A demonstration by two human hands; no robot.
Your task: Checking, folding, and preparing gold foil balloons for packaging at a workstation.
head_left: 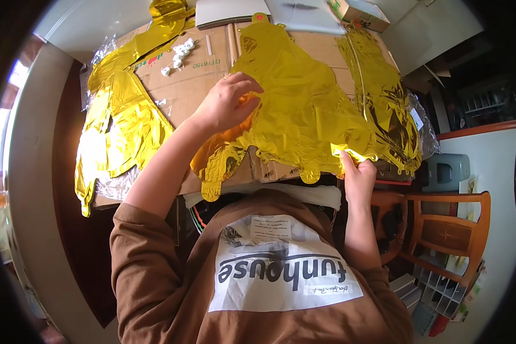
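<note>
A flat gold foil balloon (pixel 298 86) lies spread in front of me, with rounded tabs along its near edge and one at its far tip. My right hand (pixel 358 175) pinches the balloon's near right edge between thumb and fingers, and the foil creases there. Over the balloon's left side, my left hand (pixel 230 102) is raised with bent fingers, a gap showing between thumb and forefinger. Nothing shows in that hand. Below it the foil is folded and crumpled.
More gold foil pieces lie left (pixel 126 123) and right (pixel 378 92) on the cardboard (pixel 180 94). Small white pieces (pixel 182 53) sit at the far left. A white stack (pixel 230 12) and a small box (pixel 359 14) stand behind. A wooden chair (pixel 450 229) is at the right.
</note>
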